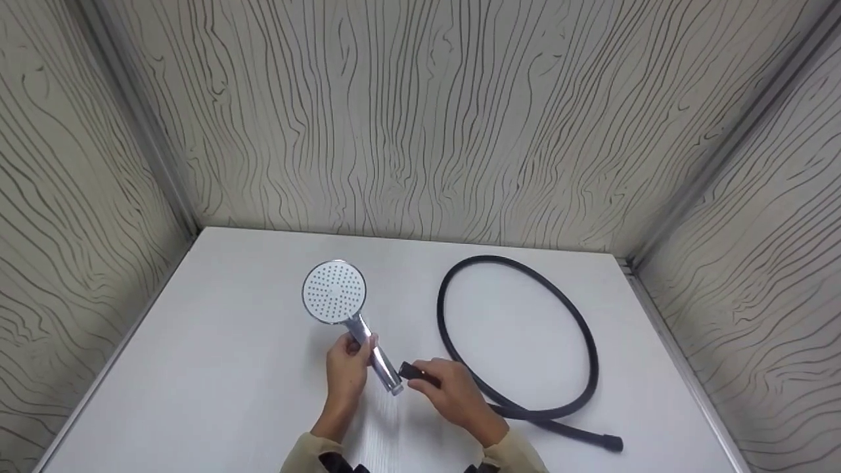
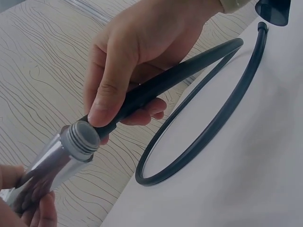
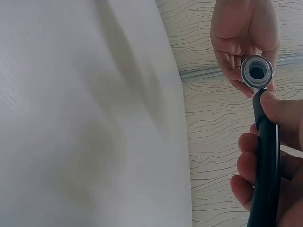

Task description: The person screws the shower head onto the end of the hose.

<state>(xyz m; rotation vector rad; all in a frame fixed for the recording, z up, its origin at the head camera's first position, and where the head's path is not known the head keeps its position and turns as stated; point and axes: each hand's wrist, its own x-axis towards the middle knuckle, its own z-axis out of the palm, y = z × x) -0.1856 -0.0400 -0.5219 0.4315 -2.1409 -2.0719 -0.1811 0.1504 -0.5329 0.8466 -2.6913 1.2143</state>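
My left hand (image 1: 347, 371) grips the chrome handle of a shower head (image 1: 334, 292), whose round white spray face with small nozzles points up toward the head camera. The handle's threaded end (image 2: 84, 137) is bare and shows in the left wrist view. In my right hand (image 1: 453, 391) is one end of a black shower hose (image 1: 594, 355), pinched between thumb and fingers. The hose's end fitting (image 1: 410, 371) is right beside the threaded end; whether they touch I cannot tell. From the right hand the hose runs in a large loop over the table.
The hose's other end (image 1: 612, 443) lies on the white table (image 1: 217, 341) at the near right. Wood-grain patterned panels (image 1: 394, 118) rise behind and on both sides, with grey metal strips (image 1: 135, 118) along the corners.
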